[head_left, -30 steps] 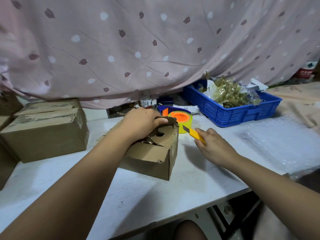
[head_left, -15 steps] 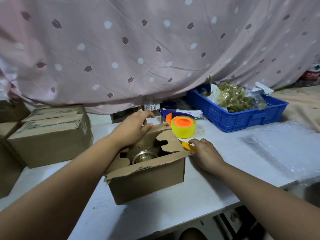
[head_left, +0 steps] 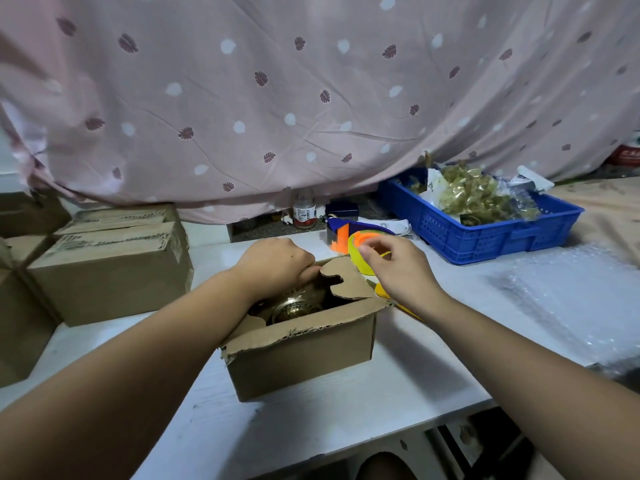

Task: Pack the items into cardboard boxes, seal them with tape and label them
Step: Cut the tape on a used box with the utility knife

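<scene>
You steady an open cardboard box (head_left: pixel 301 355) at the middle of the white table (head_left: pixel 346 427), your left hand (head_left: pixel 273 265) curled over its far rim, fingers tucked down inside. Your right hand (head_left: pixel 398 268) hovers loosely curled and holding nothing over the yellow tape roll (head_left: pixel 356 261) just beyond the box's far right corner; whether it touches the roll cannot be told. A brass item (head_left: pixel 294 308) sits in the box, mouth up, and the right flap (head_left: pixel 346 278) stands half raised. The step in hand looks like fetching tape to seal. Before taping, press the item low, fold every flap flat and keep the left hand pinning them so the seam meets. Mind the yellow utility knife (head_left: pixel 382 291) lying under your right wrist. The box opens upward, its long axis running left to right, right end swung slightly far. The roll lies flat, core facing up.
</scene>
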